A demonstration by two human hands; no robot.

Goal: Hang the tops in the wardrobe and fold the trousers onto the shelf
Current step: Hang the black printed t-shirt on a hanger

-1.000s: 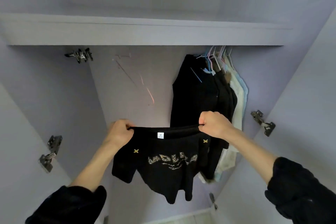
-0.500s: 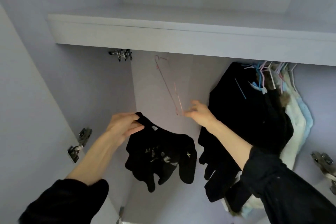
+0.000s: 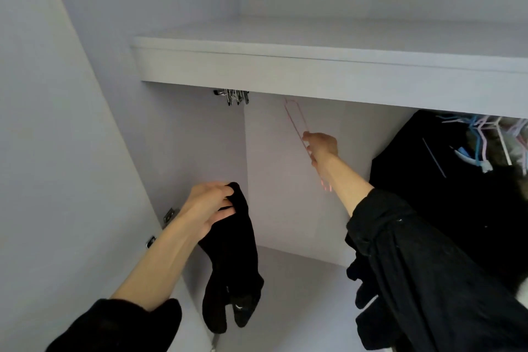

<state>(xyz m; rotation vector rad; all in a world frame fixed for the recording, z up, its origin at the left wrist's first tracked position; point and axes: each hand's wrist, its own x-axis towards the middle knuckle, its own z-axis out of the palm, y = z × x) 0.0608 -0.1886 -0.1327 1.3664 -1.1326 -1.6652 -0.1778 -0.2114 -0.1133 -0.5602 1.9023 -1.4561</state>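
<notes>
Left hand gripping a bunched black top, hanging down in front of the wardrobe's left inner wall. Right hand reaching up, fingers curled around a thin pink hanger under the shelf. Dark garments on pastel hangers hanging at the right, well apart from the top.

Top: black cloth, matt, soft and limp. Hanger: thin pink wire, smooth, looks plastic-coated. Shelf and wardrobe walls: smooth matt pale panel. Hinge: bright shiny metal. Hung garments: matt black cloth. Sleeves: dark matt cloth.
</notes>
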